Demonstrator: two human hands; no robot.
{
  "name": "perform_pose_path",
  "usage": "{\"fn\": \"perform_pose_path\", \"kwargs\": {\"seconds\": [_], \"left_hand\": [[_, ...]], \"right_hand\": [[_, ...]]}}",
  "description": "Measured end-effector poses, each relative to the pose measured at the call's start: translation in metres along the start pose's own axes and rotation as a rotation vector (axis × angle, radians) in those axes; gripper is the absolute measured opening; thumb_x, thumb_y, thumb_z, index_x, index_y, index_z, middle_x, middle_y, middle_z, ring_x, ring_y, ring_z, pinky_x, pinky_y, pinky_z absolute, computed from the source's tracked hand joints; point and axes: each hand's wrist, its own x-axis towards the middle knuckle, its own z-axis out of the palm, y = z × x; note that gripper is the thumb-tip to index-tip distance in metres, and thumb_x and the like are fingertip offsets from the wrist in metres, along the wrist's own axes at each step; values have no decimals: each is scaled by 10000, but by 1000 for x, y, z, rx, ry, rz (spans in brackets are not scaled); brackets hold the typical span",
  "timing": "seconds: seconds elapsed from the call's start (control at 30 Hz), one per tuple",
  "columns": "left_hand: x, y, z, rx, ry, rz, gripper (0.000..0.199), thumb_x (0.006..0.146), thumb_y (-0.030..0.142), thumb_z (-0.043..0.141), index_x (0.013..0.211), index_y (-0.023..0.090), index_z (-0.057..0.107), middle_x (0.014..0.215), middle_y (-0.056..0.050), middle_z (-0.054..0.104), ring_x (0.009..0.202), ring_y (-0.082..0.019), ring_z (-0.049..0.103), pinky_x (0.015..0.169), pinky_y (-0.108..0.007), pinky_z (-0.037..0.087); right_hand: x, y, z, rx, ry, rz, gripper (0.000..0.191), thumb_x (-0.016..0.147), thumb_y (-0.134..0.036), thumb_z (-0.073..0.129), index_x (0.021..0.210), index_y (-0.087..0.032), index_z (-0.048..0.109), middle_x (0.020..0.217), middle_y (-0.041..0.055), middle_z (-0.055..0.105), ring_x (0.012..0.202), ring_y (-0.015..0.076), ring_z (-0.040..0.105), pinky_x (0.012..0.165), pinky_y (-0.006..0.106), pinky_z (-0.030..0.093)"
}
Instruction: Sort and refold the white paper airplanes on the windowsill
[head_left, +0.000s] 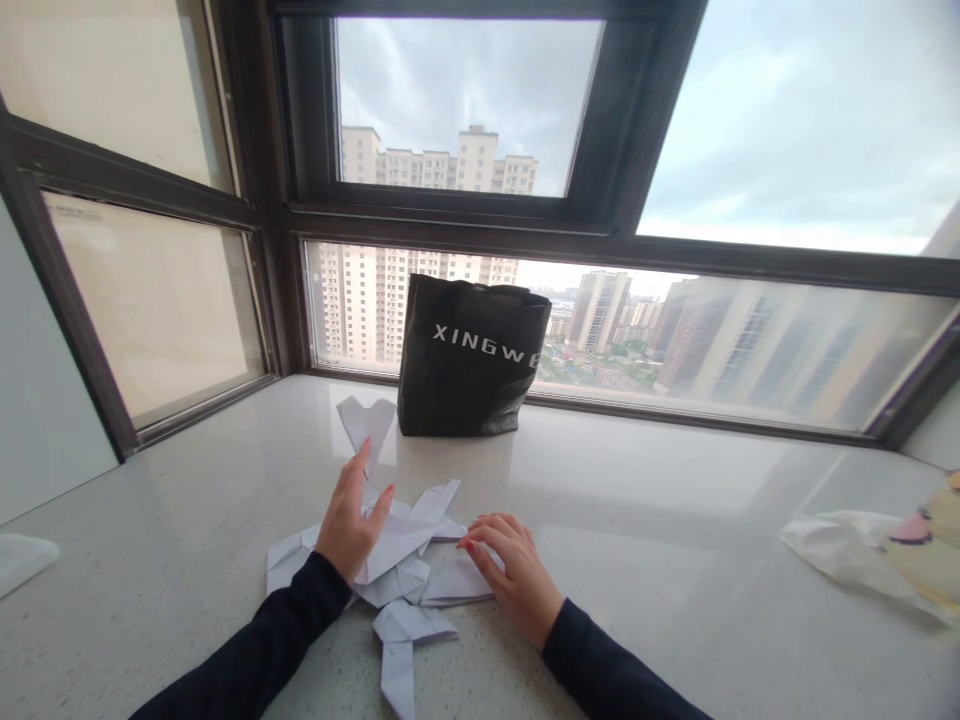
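Several folded white papers (401,545) lie heaped on the pale speckled sill between my two hands. My left hand (351,515) is over the heap's left side, thumb and index finger apart. Its index fingertip overlaps a heart-topped folded paper (367,420) standing out beyond the heap; whether it touches is hard to tell. My right hand (517,575) is at the heap's right edge with fingers loosely bent and the thumb apart. Its fingertips are by a paper point, and a flat folded paper (457,580) lies partly beneath it. Nearest me is an angled folded paper (397,650).
A black bag (472,360) with white lettering stands behind the papers, against the window. On the right lies a crumpled whitish wrapper (847,545) beside a printed tan item (930,550). A white object (26,560) shows at the left edge. Dark window frames (465,225) enclose the sill.
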Motion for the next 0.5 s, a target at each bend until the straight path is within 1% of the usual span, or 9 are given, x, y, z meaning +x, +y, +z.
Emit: {"fn": "perform_pose_path", "kwargs": {"seconds": [0.07, 0.13, 0.2, 0.27, 0.37, 0.43, 0.5], "left_hand": [[5, -15, -1, 178, -48, -31, 657, 751, 300, 462, 1325, 85, 224, 1318, -186, 334, 1193, -294, 343, 942, -442, 315], [6, -28, -1, 298, -134, -101, 697, 726, 307, 492, 1326, 79, 221, 1296, -207, 358, 1165, -320, 380, 918, -464, 335], [4, -38, 1, 337, -206, -129, 718, 696, 311, 534, 1319, 99, 248, 1263, -199, 400, 1103, -328, 449, 879, -458, 377], [2, -43, 3, 299, -235, -109, 721, 679, 276, 553, 1316, 114, 258, 1245, -184, 420, 1006, -297, 528, 846, -428, 416], [2, -41, 6, 182, -196, -60, 721, 681, 163, 519, 1333, 150, 212, 1266, -158, 389, 810, -190, 604, 789, -356, 467], [4, -36, 5, 109, -122, -5, 704, 699, 123, 489, 1336, 197, 201, 1285, -131, 367, 707, -130, 606, 772, -329, 478], [6, -29, 2, 40, -35, 54, 664, 733, 137, 484, 1331, 238, 215, 1306, -111, 350, 680, -108, 601, 782, -329, 477]], "right_hand": [[0, 1, 1, 8, 3, -9, 231, 869, -323, 407, 795, -238, 608, 840, 31, 637, 874, 198, 531, 778, 366, 366], [0, 1, 2, 15, 0, -14, 234, 871, -327, 404, 801, -237, 608, 839, 31, 638, 891, 199, 526, 795, 369, 358], [-1, 2, 3, 18, -17, -11, 247, 873, -337, 394, 806, -233, 608, 842, 35, 637, 900, 199, 522, 808, 372, 352], [-1, 3, 3, 19, -40, 1, 266, 876, -350, 383, 810, -227, 609, 849, 39, 635, 901, 198, 520, 815, 370, 348], [0, 2, 2, 19, -69, 26, 284, 878, -362, 372, 810, -225, 610, 848, 42, 632, 889, 193, 522, 817, 361, 346], [0, 1, 1, 17, -79, 39, 286, 879, -362, 369, 807, -223, 609, 845, 41, 631, 877, 191, 525, 811, 357, 349], [0, 0, 1, 13, -74, 46, 281, 878, -358, 372, 802, -221, 606, 840, 39, 630, 863, 188, 529, 802, 353, 355]]}}
